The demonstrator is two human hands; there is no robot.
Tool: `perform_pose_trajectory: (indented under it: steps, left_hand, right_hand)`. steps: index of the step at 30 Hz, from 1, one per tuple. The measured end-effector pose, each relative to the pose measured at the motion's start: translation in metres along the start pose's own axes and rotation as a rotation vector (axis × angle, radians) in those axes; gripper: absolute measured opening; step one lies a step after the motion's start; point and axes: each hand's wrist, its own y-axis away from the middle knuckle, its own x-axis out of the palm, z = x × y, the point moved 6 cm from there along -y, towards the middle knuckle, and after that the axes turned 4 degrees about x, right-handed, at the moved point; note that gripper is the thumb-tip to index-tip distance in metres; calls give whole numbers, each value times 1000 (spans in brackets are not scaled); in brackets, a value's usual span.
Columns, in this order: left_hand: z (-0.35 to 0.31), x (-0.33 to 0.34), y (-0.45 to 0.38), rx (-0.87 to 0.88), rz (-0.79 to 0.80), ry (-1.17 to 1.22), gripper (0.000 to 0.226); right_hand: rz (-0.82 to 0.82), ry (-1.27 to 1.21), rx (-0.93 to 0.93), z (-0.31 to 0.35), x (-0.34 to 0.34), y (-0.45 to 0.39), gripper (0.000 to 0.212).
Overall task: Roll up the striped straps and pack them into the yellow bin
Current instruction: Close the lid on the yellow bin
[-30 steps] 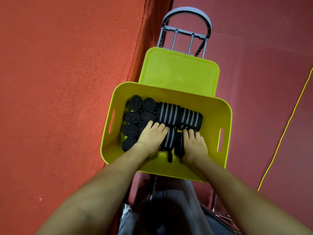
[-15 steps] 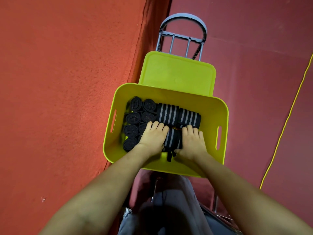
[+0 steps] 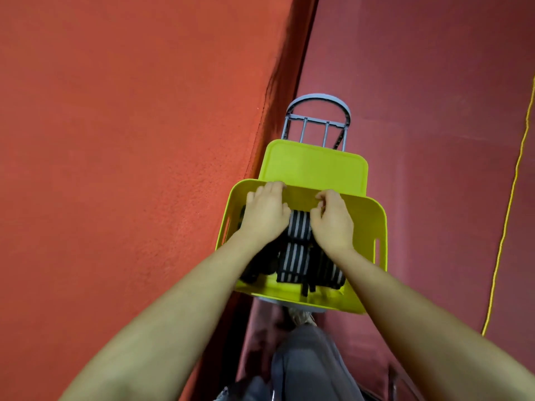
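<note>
Straps (image 3: 293, 263), striped, rolled, packed in rows inside yellow bin (image 3: 369, 227) w/ one loose tail end hanging over near wall, centre. Nearest to viewer: grey trouser leg (image 3: 307, 363) at bottom, both forearms reaching fwd over bin. Bin near rim tilted toward viewer, sat on a grey cart (image 3: 318, 111), frame showing beyond.

Mid: left hand (image 3: 265, 212) lying over rolls at far-left of bin, fingers bent, tips at far rim; whether gripping rim or just resting on rolls, cannot tell. Right hand (image 3: 333, 219) over far-right rolls, fingers curled near far wall; holding anything or not, cannot tell either. One striped roll visible between the two hands.

Far: yellow lid (image 3: 314, 166) standing behind bin, red carpet (image 3: 115, 140) left, darker red floor right, yellow cord (image 3: 509, 198) running along far right.

Probably tamping or squaring far row. To do well: press down evenly w/ both palms, keep rolls tight side by side, tuck loose tail under its roll so nothing unwinds, avoid tipping bin further off cart.
</note>
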Motion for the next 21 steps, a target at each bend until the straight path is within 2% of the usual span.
perform_pose_trajectory:
  steps: [4,8,11,16,19,21]
  left_hand:
    - [-1,-23,-45,-56,-58,66,37]
    - [4,-13,-110,-93,-14,67,32]
    - [17,16,-157,-145,54,74,33]
    - [35,87,-212,-129,316,-83,47]
    - [43,117,-236,-112,358,-115,54]
    - [46,129,-250,-78,359,-123,58]
  right_hand:
    - [-50,-75,-41,23,-11,-49,19]
    - [-27,-76,-24,20,-3,-119,18]
    - [96,40,3,1,23,-172,22]
    - [409,329,29,-47,84,-231,40]
    - [524,487,-9,-71,109,-252,47]
    - [541,563,-15,-83,120,-263,50]
